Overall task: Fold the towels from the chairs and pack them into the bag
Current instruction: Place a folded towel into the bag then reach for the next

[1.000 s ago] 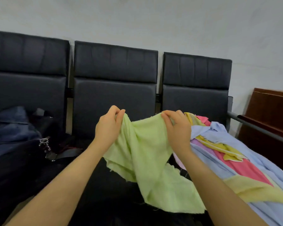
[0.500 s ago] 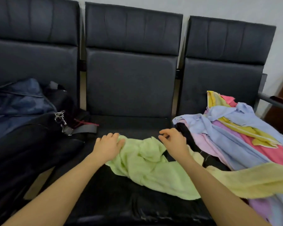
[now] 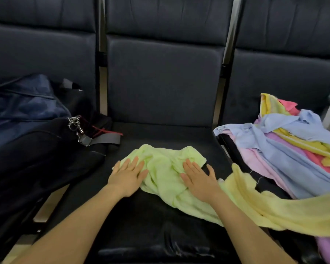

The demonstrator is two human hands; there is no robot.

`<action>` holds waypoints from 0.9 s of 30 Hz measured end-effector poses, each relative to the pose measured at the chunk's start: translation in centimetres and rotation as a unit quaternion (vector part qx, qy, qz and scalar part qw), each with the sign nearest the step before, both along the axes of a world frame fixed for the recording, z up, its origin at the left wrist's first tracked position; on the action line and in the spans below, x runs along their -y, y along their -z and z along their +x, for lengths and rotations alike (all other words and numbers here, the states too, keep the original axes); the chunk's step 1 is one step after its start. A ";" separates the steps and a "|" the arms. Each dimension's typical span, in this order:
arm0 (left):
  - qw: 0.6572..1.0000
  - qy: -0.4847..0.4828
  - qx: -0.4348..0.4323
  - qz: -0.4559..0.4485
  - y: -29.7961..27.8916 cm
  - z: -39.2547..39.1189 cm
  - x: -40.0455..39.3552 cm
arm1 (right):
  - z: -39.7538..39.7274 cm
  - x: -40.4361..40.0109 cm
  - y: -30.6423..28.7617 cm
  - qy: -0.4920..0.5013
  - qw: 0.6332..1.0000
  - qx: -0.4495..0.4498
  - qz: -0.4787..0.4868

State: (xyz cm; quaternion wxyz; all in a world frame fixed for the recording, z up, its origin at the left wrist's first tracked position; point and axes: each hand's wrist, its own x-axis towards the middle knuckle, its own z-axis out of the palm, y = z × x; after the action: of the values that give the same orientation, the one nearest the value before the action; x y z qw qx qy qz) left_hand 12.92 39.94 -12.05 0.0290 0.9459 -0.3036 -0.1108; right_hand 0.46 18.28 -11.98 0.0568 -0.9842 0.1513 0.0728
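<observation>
Green towel (image 3: 164, 174) lies crumpled on the middle chair seat (image 3: 160, 136); left hand (image 3: 127, 175) and right hand (image 3: 198, 178) press it with flat fingers.

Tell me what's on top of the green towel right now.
Both hands lie flat on the green towel: left hand, right hand. The towel parts beneath the palms are hidden.

Bag (image 3: 32, 149) on left chair, towel (image 3: 164, 168) on middle chair, towel pile (image 3: 293, 145) right
</observation>
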 end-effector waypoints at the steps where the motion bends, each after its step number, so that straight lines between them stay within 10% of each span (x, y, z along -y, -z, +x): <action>1: 1.000 -0.002 0.004 -0.012 0.1 0.6 0.0 | 0.6 0.4 0.0 0.006 1.000 0.008 0.001; 13: 0.954 0.057 0.203 -0.212 0.2 1.0 -2.2 | 1.0 -0.7 0.4 0.036 0.962 0.269 0.020; 27: 0.973 -0.055 0.123 -0.190 1.7 0.2 -0.1 | 0.3 -1.6 0.9 0.120 0.956 0.245 0.106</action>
State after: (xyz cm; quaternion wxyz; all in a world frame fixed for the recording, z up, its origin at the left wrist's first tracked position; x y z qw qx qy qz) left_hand 13.15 40.03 -13.77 0.1769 0.9448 -0.2674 0.0675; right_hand 0.76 19.86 -12.88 0.2043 -0.9349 0.2409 -0.1619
